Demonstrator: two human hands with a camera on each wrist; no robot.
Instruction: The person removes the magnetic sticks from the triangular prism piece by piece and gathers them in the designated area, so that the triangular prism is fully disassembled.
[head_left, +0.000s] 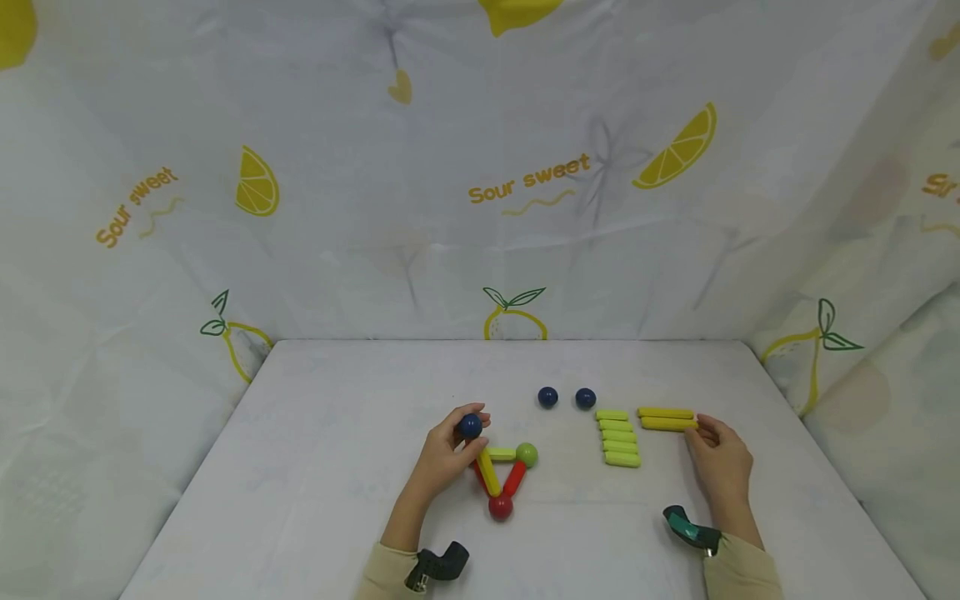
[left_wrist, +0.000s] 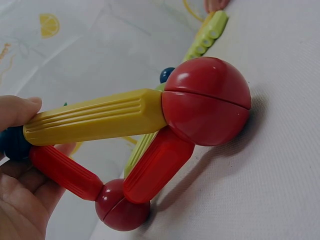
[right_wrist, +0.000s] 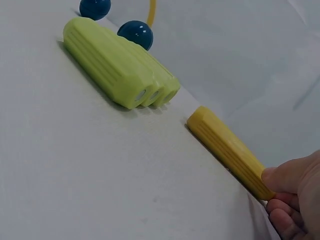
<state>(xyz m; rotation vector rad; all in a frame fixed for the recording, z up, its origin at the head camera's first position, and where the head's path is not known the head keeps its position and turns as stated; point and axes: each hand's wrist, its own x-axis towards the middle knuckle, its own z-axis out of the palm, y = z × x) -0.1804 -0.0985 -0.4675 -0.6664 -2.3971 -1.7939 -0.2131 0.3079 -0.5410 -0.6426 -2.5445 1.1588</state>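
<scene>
Rod-and-ball frame [head_left: 489, 472]: on the white table [head_left: 300, 500], near its middle.
Left hand [head_left: 442, 456]: thumb and fingers clamped on the frame's glossy blue ball [head_left: 470, 426].
Other frame parts: ridged yellow rod [left_wrist: 95, 117], two red rods [left_wrist: 159, 166], two red balls [left_wrist: 207, 102], lime bar [head_left: 502, 454], green ball [head_left: 527, 455].
Lime rods [head_left: 618, 436]: five, ridged, side by side.
Right hand [head_left: 722, 458]: pinches the nearer loose yellow rod [head_left: 663, 423] by its right end.
Writing on backcloth [head_left: 337, 250]: orange "Sour sweet" [head_left: 137, 206] at left and again at centre; cropped lettering [head_left: 937, 185] at right edge.
</scene>
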